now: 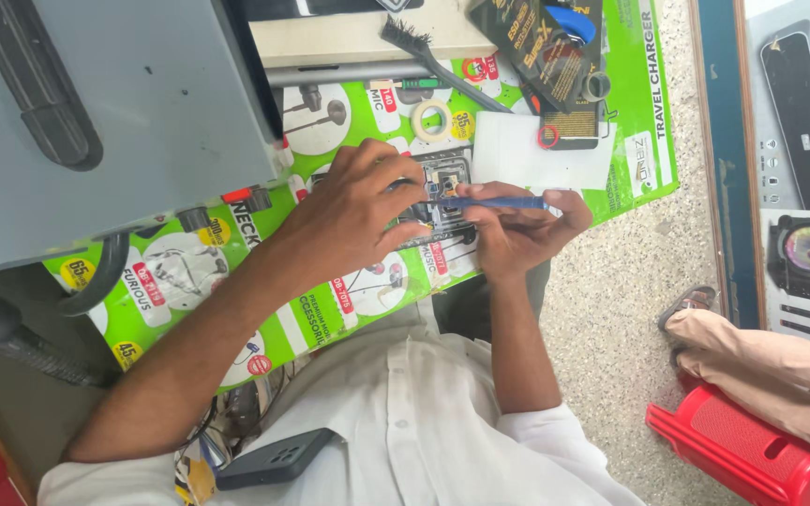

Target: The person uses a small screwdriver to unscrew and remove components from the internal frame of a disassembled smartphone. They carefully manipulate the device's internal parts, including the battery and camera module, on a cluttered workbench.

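Head view shows both hands working over an opened phone lying on a green printed sheet that covers the worktop. Left hand rests on the phone from the 9 o'clock side, fingers curled down and pressed onto its edge, holding it flat. Right hand sits at the phone's 3 o'clock side; its grip is pinched shut around a blue screwdriver, which lies nearly level with its tip on the exposed inside of the phone. At 12 o'clock from the phone lies a roll of tape, with a black brush beyond it. At 2 o'clock sit a white card, a small red ring and a dark packet. A grey machine stands at 10 o'clock. A second, dark phone lies near the person's white shirt at 7 o'clock.
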